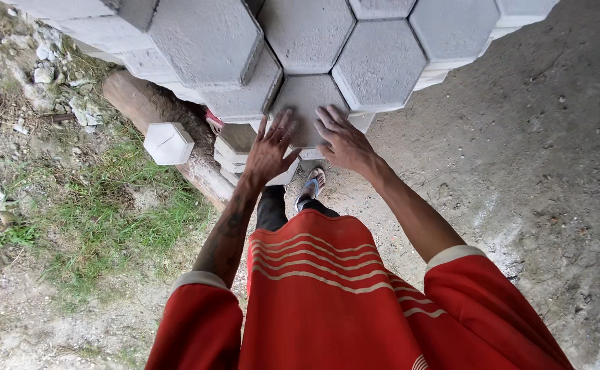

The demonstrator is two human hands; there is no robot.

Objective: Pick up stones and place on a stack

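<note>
A person in a red shirt with pale stripes looks down along both outstretched arms at a stack of grey hexagonal concrete paving blocks (379,65). Both hands rest on one block, the grey hexagonal paver (305,103) at the near edge of the top layer, directly in front of the person's body.

The left hand (270,152) lies flat on the near left part of this paver, fingers spread wide and pointing away from the person. The right hand (343,142) lies on the near right part, fingers also spread and pressed against the surface. Neither hand is closed around the block; both touch it with open palms or fingertips.

Neighbouring pavers fit tightly around the touched one on its far sides. Below the top layer, the pale edges of lower blocks show. A single white hexagonal block (168,142) sits apart to the left, beside a weathered log (151,103) that runs under the stack. Grass and rubble lie further left. To the right is bare grey ground. One sandalled foot (312,183) shows below the hands.
</note>
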